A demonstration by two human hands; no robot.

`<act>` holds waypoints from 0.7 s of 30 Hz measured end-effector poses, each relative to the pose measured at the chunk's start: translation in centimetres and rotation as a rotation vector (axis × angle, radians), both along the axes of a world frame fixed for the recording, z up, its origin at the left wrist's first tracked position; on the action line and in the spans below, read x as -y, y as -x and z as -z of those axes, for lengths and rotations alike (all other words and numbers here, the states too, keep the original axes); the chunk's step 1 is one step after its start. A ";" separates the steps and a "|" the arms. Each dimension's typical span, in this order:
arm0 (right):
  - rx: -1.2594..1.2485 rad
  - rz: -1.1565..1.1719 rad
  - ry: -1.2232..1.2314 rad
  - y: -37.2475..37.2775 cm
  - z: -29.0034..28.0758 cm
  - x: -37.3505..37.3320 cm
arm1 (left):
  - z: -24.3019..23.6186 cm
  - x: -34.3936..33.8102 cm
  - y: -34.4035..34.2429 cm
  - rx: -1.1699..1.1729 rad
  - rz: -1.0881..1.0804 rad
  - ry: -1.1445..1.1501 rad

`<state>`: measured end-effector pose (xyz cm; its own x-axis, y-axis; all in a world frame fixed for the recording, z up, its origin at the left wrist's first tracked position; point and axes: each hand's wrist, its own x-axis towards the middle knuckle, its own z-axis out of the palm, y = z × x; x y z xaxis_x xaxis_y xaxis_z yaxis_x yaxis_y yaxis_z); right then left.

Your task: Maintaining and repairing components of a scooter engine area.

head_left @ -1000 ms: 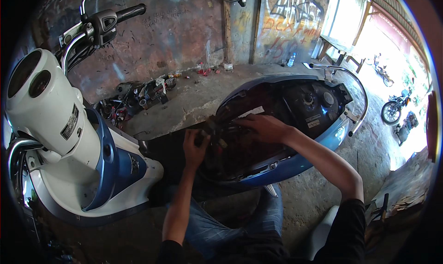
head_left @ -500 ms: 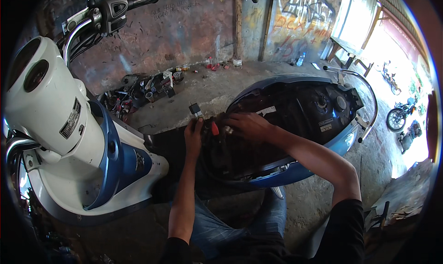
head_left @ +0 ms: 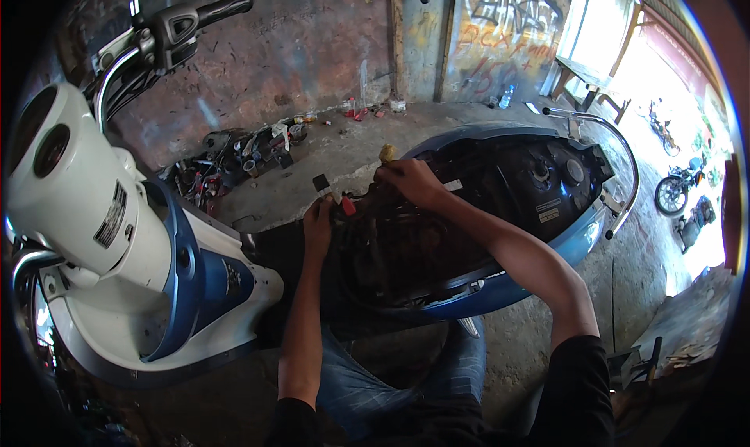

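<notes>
My left hand (head_left: 316,222) is closed at the front end of the scooter's open body, pinching a small piece with a dark, square end (head_left: 321,183) that sticks up past the fingertips. Just right of those fingers sits a small red part (head_left: 348,206). My right hand (head_left: 412,180) is closed over the far edge of the body, with a lumpy yellowish-brown piece (head_left: 387,153) poking up from its fingers; its kind I cannot make out. Under both forearms lies the dark inner frame (head_left: 414,248) of the blue scooter body (head_left: 453,302), which has no seat on it.
The scooter's white and blue front (head_left: 117,189) and handlebar (head_left: 223,10) stand at left. A chrome grab rail (head_left: 634,162) curves round the tail. Loose parts (head_left: 250,154) lie along the wall. A plastic bottle (head_left: 506,97) and a parked motorcycle (head_left: 678,193) are farther right.
My right hand has moved up and away over the far edge, and the yellowish-brown piece now shows above it. My left hand has shifted slightly left with the dark-ended piece.
</notes>
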<state>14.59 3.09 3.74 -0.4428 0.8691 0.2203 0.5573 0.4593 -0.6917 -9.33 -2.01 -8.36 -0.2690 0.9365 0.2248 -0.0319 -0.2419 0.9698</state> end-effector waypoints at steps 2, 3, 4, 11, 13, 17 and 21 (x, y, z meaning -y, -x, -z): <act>-0.015 0.012 0.019 -0.2 -0.2 -0.1 | 0.5 -0.1 0.4 -0.038 -0.023 0.025; -0.042 0.042 0.036 -0.3 -0.5 -0.2 | 0.8 -0.3 0.8 -0.039 -0.018 0.028; -0.068 0.070 0.053 -0.3 -0.7 -0.1 | 1.1 -0.7 1.2 -0.126 -0.060 0.025; -0.244 0.012 0.201 -0.2 -0.9 -0.5 | 0.2 -0.1 -0.1 -0.155 -0.210 -0.126; -0.068 0.073 0.029 -0.9 -0.7 -0.8 | 0.0 2.3 -1.4 -0.179 -0.159 -0.136; -0.048 -0.064 0.206 -1.1 -3.2 0.0 | -0.4 8.0 -3.8 -0.492 -0.076 -0.261; 0.261 -0.292 0.016 -2.1 -2.5 -0.9 | 1.2 9.6 -6.4 -0.674 0.004 -0.308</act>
